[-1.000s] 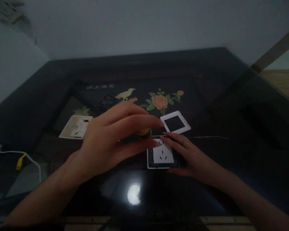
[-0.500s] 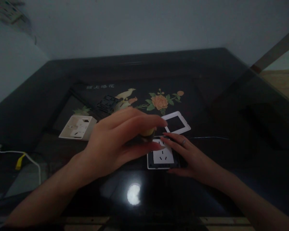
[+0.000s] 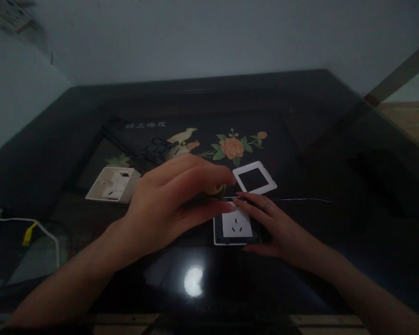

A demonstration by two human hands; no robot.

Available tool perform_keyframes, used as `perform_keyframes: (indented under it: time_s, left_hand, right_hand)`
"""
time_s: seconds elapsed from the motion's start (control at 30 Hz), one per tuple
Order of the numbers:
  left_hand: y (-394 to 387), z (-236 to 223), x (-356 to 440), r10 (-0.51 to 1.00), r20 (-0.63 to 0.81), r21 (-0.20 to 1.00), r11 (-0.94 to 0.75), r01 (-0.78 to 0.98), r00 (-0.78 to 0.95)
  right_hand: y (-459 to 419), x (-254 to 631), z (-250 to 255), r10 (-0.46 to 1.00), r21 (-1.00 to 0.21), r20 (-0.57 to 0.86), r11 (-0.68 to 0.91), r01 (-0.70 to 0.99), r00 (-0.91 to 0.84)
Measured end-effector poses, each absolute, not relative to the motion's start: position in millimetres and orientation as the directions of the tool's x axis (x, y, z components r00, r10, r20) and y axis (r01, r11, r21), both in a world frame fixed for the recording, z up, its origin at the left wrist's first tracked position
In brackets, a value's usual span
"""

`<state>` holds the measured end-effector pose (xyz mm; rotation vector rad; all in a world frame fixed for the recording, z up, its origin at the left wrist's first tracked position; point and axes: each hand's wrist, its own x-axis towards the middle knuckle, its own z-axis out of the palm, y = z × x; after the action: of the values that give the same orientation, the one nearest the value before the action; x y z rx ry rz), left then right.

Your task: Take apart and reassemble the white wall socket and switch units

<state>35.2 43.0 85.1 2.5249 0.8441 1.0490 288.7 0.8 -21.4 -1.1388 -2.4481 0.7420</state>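
A white wall socket (image 3: 236,225) on a dark backing lies flat on the black glossy table (image 3: 300,279). My right hand (image 3: 275,228) rests against its right side, fingers along the top edge and thumb at the near edge, holding it in place. My left hand (image 3: 167,204) hovers just left of and above the socket, its fingers curled round a small tool with a yellow and black end (image 3: 214,190). Most of that tool is hidden in the hand.
A white square frame (image 3: 270,182) lies just behind the socket. A cream mounting box (image 3: 112,184) sits to the left, a black part (image 3: 156,150) behind it. A thin wire (image 3: 303,200) runs right. White and yellow cables (image 3: 30,230) lie at far left.
My left hand has shifted slightly over the socket's top edge, with the yellow-ended tool still in it. The right hand and the socket have stayed put.
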Motion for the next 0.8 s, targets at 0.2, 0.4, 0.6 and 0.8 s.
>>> perform_keyframes:
  time_s: [0.2,0.4,0.6,0.8]
  left_hand:
    - [38,97,28,0.692,0.336,0.626,-0.671,0.398,0.638]
    - [41,96,30,0.614,0.449,0.466,-0.781,0.416,0.649]
    - [41,99,26,0.655,0.364,0.558,-0.723,0.408,0.662]
    - [41,101,22,0.657,0.330,0.537,-0.721,0.438,0.678]
  right_hand:
    - [0,289,-21,0.782,-0.579,0.081,0.542,0.610,-0.618]
    - [0,289,-19,0.786,-0.580,0.069,0.532,0.617,-0.614]
    - [0,289,-19,0.790,-0.597,0.066,0.520,0.610,-0.609]
    - [0,289,-20,0.787,-0.592,0.057,0.523,0.613,-0.615]
